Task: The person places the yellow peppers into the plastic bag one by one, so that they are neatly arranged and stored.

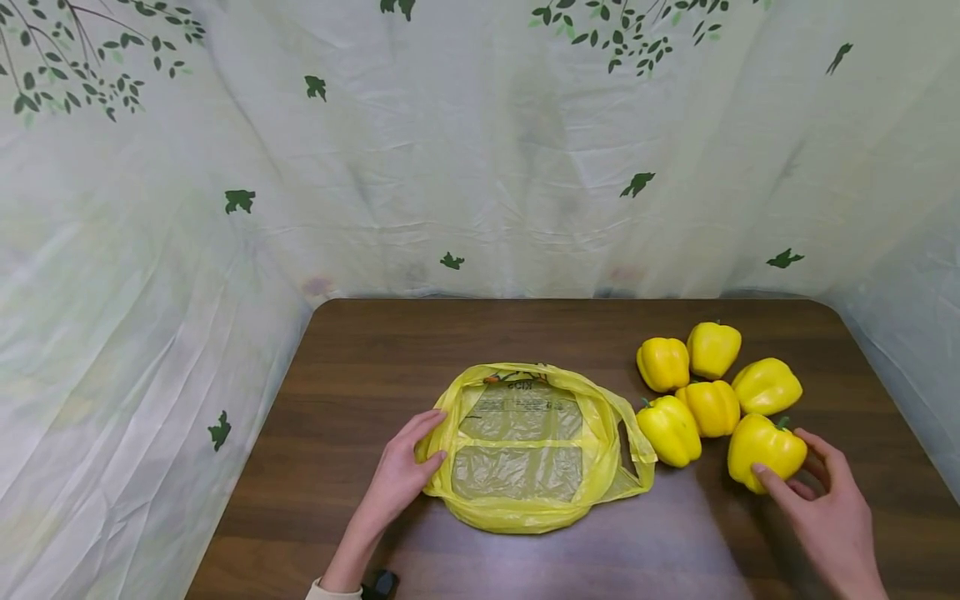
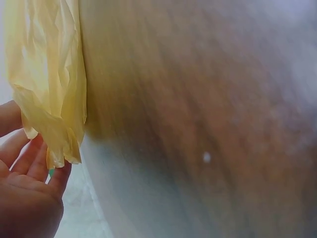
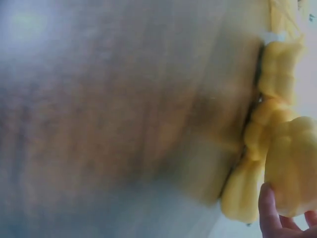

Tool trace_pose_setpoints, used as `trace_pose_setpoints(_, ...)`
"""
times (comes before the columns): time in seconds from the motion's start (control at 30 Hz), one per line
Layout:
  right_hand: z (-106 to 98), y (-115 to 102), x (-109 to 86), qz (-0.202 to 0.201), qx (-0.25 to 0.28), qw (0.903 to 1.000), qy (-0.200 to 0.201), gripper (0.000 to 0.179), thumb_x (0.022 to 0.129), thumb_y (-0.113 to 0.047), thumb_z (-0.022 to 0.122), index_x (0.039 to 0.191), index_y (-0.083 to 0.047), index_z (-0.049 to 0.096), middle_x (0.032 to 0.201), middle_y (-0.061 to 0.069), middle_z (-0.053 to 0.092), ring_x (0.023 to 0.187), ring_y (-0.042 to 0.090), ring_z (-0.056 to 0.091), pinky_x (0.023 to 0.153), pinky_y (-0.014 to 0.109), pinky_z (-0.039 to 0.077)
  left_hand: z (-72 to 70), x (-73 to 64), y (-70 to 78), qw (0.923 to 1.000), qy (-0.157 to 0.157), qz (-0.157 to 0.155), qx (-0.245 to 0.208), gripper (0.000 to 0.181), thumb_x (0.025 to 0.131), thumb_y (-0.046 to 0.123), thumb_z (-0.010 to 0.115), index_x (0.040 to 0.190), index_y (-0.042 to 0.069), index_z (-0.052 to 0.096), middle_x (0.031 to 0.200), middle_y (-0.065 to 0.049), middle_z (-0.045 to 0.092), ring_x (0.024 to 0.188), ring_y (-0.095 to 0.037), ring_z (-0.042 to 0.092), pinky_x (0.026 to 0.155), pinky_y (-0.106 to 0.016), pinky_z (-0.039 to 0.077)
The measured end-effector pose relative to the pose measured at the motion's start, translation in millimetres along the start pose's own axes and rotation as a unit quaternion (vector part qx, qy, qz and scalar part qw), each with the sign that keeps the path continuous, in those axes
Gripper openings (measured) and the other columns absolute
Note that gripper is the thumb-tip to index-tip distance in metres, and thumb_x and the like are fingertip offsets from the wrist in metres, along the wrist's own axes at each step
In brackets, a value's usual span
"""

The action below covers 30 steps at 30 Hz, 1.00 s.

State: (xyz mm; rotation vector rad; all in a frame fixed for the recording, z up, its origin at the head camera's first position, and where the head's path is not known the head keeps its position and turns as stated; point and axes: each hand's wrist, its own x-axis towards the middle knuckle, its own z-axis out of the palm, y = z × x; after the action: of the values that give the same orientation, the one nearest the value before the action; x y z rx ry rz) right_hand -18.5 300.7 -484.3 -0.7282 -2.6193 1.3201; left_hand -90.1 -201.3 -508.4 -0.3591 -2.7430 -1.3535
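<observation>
Yellow pepper (image 1: 763, 448) pinched in right hand (image 1: 831, 510), partly hidden by fingers (image 1: 823, 450); glossy, lobed, near other peppers (image 1: 708, 408) on tabletop (image 1: 360, 350). Against left rim of bag (image 1: 510, 518), left hand (image 1: 399, 471) with parted fingers, partly hidden.

Brown wood-grain table (image 1: 480, 331); behind, pale cloth (image 1: 480, 167) printed with leafy branches (image 1: 63, 71).

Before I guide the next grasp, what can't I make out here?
- Left wrist: fingertips of the left hand, behind the yellow bag; its grip is unclear.
- Head: the fine print on the bag, too small to read.
- Right wrist: the held pepper and right hand, both cut off by the frame's edge.
</observation>
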Motion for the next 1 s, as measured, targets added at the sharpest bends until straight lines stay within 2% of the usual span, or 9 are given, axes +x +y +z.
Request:
trace_pose_setpoints(0.07,0,-4,-1.3,-0.008,0.004,0.9999,0.005,0.084,0.088,-0.039,0.072,0.152,-0.008,0.028,0.147,0.023,0.036,0.119,0.039,0.042,0.064,0.000,0.041,0.1,0.1,-0.7,1.0000,0.002,0.000,0.002,0.056,0.077,-0.006,0.077,0.130,0.005,0.064,0.135,-0.005,0.057,0.127,-0.027,0.051,0.105,-0.047,0.040)
trace_pose_setpoints(0.17,2,-10,-2.9,-0.029,0.011,0.9994,0.013,0.081,0.087,-0.035,0.075,0.152,-0.013,0.032,0.144,0.021,0.039,0.114,0.021,0.048,0.066,0.000,0.042,0.1,0.2,-1.1,1.0000,0.004,0.000,0.007,0.056,0.077,-0.006,0.077,0.130,0.006,0.064,0.134,-0.005,0.057,0.127,-0.027,0.051,0.105,-0.048,0.041)
trace_pose_setpoints(0.27,3,-16,-3.3,-0.072,0.012,0.9971,0.021,0.077,0.086,-0.029,0.077,0.150,-0.014,0.037,0.139,0.019,0.043,0.104,0.000,0.047,0.070,-0.001,0.041,0.0,0.3,-0.6,1.0000,0.002,-0.001,0.009,0.055,0.078,-0.006,0.076,0.130,0.006,0.064,0.134,-0.005,0.057,0.127,-0.027,0.051,0.105,-0.048,0.041)
trace_pose_setpoints(0.33,4,-21,-3.3,-0.107,0.006,0.9940,0.023,0.074,0.085,-0.026,0.078,0.148,-0.012,0.040,0.136,0.017,0.045,0.100,-0.008,0.043,0.072,-0.002,0.039,-0.2,0.2,0.4,1.0000,-0.001,-0.005,0.008,0.054,0.079,-0.005,0.076,0.130,0.006,0.063,0.135,-0.005,0.057,0.127,-0.027,0.051,0.105,-0.048,0.040)
trace_pose_setpoints(0.43,6,-27,-2.1,-0.157,0.001,0.9874,0.018,0.072,0.085,-0.021,0.079,0.146,-0.010,0.042,0.134,0.016,0.046,0.099,-0.010,0.041,0.074,-0.002,0.037,-0.4,0.2,2.0,0.9999,-0.006,-0.015,0.006,0.052,0.080,-0.005,0.074,0.130,0.006,0.063,0.135,-0.005,0.056,0.128,-0.026,0.050,0.106,-0.046,0.040)
trace_pose_setpoints(0.6,8,-38,-0.5,-0.209,0.004,0.9778,0.001,0.072,0.083,-0.015,0.080,0.145,-0.009,0.044,0.134,0.015,0.047,0.101,-0.011,0.041,0.076,-0.002,0.038,-0.2,0.4,3.5,0.9996,-0.013,-0.022,0.007,0.052,0.081,-0.005,0.073,0.131,0.005,0.063,0.136,-0.005,0.055,0.129,-0.025,0.049,0.107,-0.045,0.039)
trace_pose_setpoints(0.8,14,-47,-0.3,-0.252,-0.003,0.9676,-0.010,0.073,0.080,-0.013,0.083,0.144,-0.011,0.047,0.133,0.012,0.051,0.103,-0.010,0.042,0.077,0.000,0.039,0.7,0.5,3.9,0.9996,-0.014,-0.021,0.016,0.053,0.081,-0.006,0.073,0.131,0.005,0.062,0.136,-0.005,0.055,0.129,-0.025,0.050,0.106,-0.045,0.040)
trace_pose_setpoints(1.0,20,-53,-0.9,-0.277,0.001,0.9607,-0.022,0.074,0.078,-0.009,0.083,0.143,-0.012,0.049,0.134,0.009,0.051,0.104,-0.008,0.043,0.079,0.001,0.039,-0.1,1.0,3.9,0.9997,-0.010,-0.011,0.019,0.053,0.080,-0.006,0.074,0.130,0.005,0.063,0.135,-0.005,0.056,0.127,-0.026,0.051,0.106,-0.045,0.041)
